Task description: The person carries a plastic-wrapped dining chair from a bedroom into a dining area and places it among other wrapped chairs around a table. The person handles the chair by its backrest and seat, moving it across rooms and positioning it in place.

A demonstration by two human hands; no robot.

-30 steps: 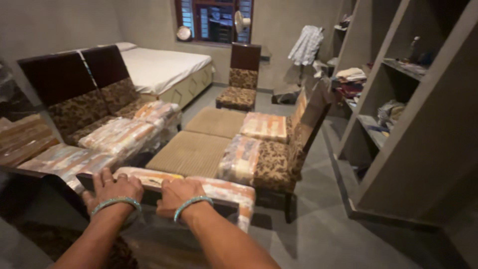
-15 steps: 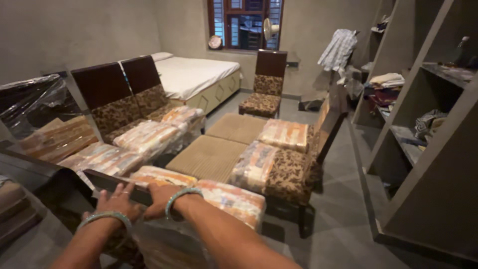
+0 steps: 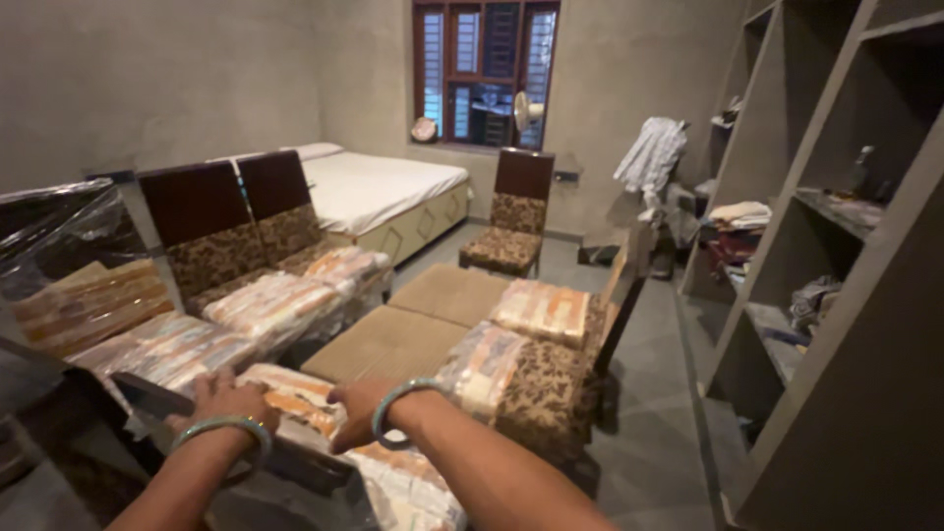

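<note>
The plastic-wrapped chair sits lowest in view, tilted, its dark top rail under both hands. The slick wrap could let it slide or tip onto the neighbouring wrapped chair. The left hand and right hand press down, fingers lying over the rail's far edge, slightly spread, pinching nothing.

The room is dim and warm-toned; the only visible light source is the barred window on the far wall, itself dark and giving little light; the white bed is the brightest surface. Soft glare shows on the clear plastic wrap at the left; deep shadow fills the shelving on the right; wide-angle distortion bends the edges; the forearms at the bottom look soft, slightly blurred.
</note>
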